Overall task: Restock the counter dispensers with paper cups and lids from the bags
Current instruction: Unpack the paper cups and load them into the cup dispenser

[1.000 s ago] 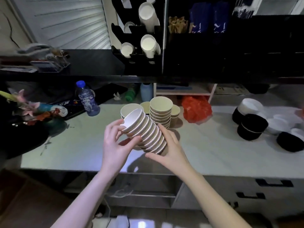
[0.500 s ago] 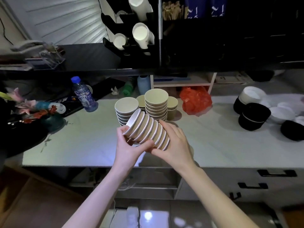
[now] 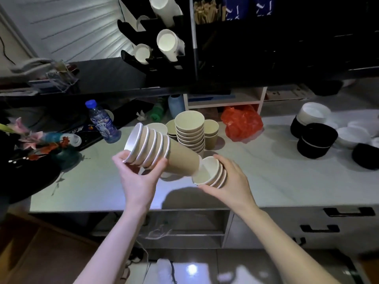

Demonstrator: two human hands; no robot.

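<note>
My left hand [image 3: 137,177] grips a tilted stack of several brown paper cups [image 3: 158,151], rims pointing up and left. My right hand [image 3: 233,181] holds a shorter stack of cups [image 3: 210,174] just at the foot of the left one, a small gap between the two. More stacks of cups [image 3: 189,130] stand upright on the white counter [image 3: 266,181] behind my hands. The black cup dispenser [image 3: 162,44] hangs above, with white cups showing in its slots.
Black and white lids and bowls [image 3: 316,136] lie at the counter's right. A red plastic bag [image 3: 242,123] sits behind the cups, a water bottle [image 3: 101,123] and flowers [image 3: 34,140] at the left. Drawers [image 3: 320,228] are below the counter edge.
The single stack held by both hands has come apart: my left hand lifted the longer part up and left, my right hand kept the few bottom cups.
</note>
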